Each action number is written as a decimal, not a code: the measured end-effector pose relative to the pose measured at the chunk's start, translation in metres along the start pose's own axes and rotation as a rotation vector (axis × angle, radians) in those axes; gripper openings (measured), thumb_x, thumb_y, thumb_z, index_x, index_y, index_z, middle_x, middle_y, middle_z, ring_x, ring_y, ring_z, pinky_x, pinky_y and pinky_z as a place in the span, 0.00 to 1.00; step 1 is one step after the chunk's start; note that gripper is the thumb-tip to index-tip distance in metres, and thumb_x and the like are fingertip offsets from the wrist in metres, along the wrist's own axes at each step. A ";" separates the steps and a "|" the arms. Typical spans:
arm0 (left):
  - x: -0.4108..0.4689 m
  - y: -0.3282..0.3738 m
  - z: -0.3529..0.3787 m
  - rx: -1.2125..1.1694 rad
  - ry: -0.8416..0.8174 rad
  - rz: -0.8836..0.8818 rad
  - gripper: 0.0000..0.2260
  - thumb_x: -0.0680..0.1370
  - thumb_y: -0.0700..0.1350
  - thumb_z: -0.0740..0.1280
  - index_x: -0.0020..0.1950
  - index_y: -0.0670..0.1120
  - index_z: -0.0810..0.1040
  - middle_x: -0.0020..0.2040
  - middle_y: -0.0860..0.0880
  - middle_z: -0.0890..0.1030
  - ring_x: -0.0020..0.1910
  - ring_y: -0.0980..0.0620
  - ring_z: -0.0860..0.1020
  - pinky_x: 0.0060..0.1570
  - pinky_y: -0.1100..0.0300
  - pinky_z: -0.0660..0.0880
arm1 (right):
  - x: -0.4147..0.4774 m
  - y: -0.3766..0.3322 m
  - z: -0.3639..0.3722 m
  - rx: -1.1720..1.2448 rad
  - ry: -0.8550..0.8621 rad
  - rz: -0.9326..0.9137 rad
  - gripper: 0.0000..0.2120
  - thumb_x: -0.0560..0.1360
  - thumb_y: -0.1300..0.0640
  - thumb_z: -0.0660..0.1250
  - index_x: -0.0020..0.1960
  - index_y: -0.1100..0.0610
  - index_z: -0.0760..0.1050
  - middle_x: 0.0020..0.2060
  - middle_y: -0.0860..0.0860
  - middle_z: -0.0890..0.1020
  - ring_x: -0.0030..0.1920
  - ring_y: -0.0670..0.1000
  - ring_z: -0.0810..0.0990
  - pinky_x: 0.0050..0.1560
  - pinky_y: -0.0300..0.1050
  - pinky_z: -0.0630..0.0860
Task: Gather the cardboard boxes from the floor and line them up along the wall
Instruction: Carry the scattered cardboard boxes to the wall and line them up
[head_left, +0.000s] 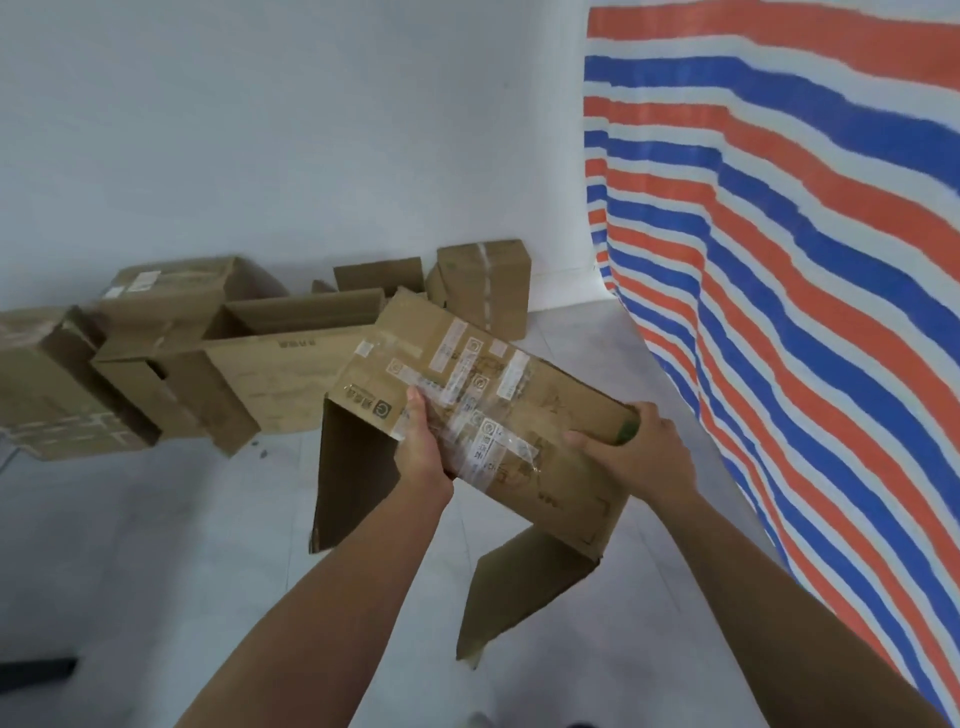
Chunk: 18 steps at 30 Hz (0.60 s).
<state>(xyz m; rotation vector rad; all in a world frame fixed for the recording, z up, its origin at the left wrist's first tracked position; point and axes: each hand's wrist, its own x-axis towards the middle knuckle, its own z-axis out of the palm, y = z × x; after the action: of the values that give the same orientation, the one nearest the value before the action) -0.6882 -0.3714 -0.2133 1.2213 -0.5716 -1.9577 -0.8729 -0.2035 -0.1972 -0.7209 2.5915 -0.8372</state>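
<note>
Held box (467, 395): brown cardboard, top crossed with clear tape and printed labels. It was carried tilted, short of the white wall (260, 130), its far end pointing toward the wall.
- Two open flaps hung down from it: one (353, 478) on its left side, one (519, 592) at the end farthest from the wall.
- Left hand (423, 447) gripped the box's near edge, fingers laid up over the taped top.
- Right hand (634, 452) clasped the right-hand edge, fingers curled over it.

Row of boxes at the wall's foot:
- Long open box (291, 364) lay in front of the wall, open side up.
- Labelled box (171, 291) sat behind it, against the wall.
- Another box (47, 384) lay at the left end of the row.
- Taped upright box (485, 286) stood against the wall at the right end.
- Small open box (376, 275) was just beside the upright box.

Red, blue and white striped tarp (779, 260) hung to the right of the wall. Pale floor tiles (156, 545) ran from the wall toward the person.
</note>
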 end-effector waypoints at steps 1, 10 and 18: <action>0.027 0.010 0.020 0.040 0.003 -0.002 0.23 0.71 0.63 0.74 0.57 0.49 0.78 0.50 0.48 0.86 0.49 0.46 0.85 0.57 0.41 0.79 | 0.029 -0.007 0.001 -0.042 -0.015 0.033 0.51 0.55 0.17 0.65 0.66 0.51 0.67 0.56 0.51 0.76 0.52 0.54 0.77 0.51 0.51 0.76; 0.243 0.033 0.175 0.448 -0.118 -0.054 0.27 0.66 0.64 0.77 0.57 0.48 0.82 0.48 0.49 0.87 0.46 0.48 0.86 0.49 0.48 0.82 | 0.277 -0.059 0.055 0.036 -0.429 0.109 0.52 0.58 0.16 0.61 0.73 0.44 0.63 0.70 0.48 0.74 0.66 0.56 0.75 0.68 0.60 0.72; 0.399 0.071 0.288 0.658 -0.185 -0.080 0.22 0.77 0.54 0.71 0.65 0.44 0.72 0.56 0.44 0.83 0.52 0.45 0.84 0.52 0.46 0.81 | 0.459 -0.088 0.094 0.329 -0.438 0.272 0.56 0.51 0.15 0.65 0.71 0.46 0.70 0.66 0.49 0.77 0.63 0.56 0.77 0.65 0.57 0.75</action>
<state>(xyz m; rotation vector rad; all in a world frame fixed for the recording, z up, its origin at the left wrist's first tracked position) -1.0278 -0.7321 -0.2600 1.4639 -1.3564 -2.0293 -1.1757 -0.5611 -0.2830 -0.3900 2.0394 -0.8745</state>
